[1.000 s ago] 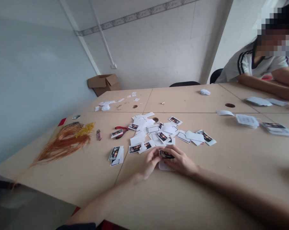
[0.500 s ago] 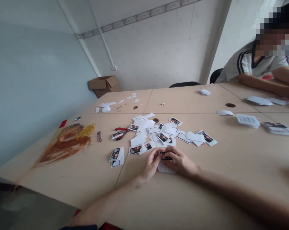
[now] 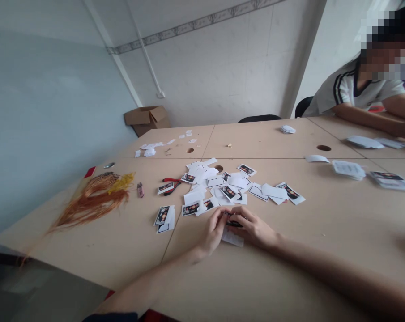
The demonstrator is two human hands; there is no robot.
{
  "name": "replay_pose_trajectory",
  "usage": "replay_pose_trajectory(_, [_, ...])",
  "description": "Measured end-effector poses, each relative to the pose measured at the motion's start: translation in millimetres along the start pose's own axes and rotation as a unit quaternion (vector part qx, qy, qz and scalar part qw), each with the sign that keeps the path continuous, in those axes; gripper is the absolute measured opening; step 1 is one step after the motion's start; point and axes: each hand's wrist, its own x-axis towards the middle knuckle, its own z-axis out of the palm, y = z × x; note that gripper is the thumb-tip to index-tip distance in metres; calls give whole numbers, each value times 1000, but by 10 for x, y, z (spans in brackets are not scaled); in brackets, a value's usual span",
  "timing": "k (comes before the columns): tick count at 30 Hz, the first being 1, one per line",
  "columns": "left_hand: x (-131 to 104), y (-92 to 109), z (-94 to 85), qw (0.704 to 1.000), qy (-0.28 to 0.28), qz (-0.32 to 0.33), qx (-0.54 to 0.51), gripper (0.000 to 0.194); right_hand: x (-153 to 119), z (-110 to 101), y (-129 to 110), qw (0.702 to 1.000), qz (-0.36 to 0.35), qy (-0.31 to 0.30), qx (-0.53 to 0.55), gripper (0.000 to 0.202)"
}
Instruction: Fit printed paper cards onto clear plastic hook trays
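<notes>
Close together at the near middle of the table, my left hand [image 3: 216, 229] and my right hand [image 3: 252, 224] are both closed on a small dark printed card [image 3: 234, 221]. Fingers of both hands cover much of it. Beneath them a whitish translucent piece, perhaps a plastic sleeve [image 3: 233, 238], shows its lower edge; whether I hold it or it lies on the table I cannot tell. Just beyond my fingers spreads a loose heap of white paper slips [image 3: 197, 176] and printed cards [image 3: 229, 192]. Two overlapping cards [image 3: 162, 216] lie left of my left hand.
Red-handled pliers [image 3: 172, 185], a small pink tool [image 3: 140, 190] and a bundle of orange cords [image 3: 91, 201] lie on the left. White stacks [image 3: 348, 170] are on the right. A co-worker [image 3: 350, 89] sits at the far right. A cardboard box [image 3: 145, 117] stands behind the table.
The dark card between my hands has tilted and shows less of its face. The whitish piece under it has shifted slightly and turned. Both hands stay nearly in place.
</notes>
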Motion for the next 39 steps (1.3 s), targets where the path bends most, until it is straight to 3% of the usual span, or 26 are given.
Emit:
replay_pose_trajectory(9, [-8,-38,-6,1000,-2,7,29,21,-25,8,14,1000,3,-24,6,24])
replay_pose_trajectory(22, [-9,-33,-26,999,41,-3,34,19,-7,-85,-33,998,20,-43,30,26])
replay_pose_trajectory(32, [-29,15,-38,997,41,0,66,21,-25,-160,-22,994,-102,-16,-37,30])
replay_pose_trajectory(39, [-34,40,-46,996,20,-16,81,24,-15,-227,11,970,-221,33,-95,32])
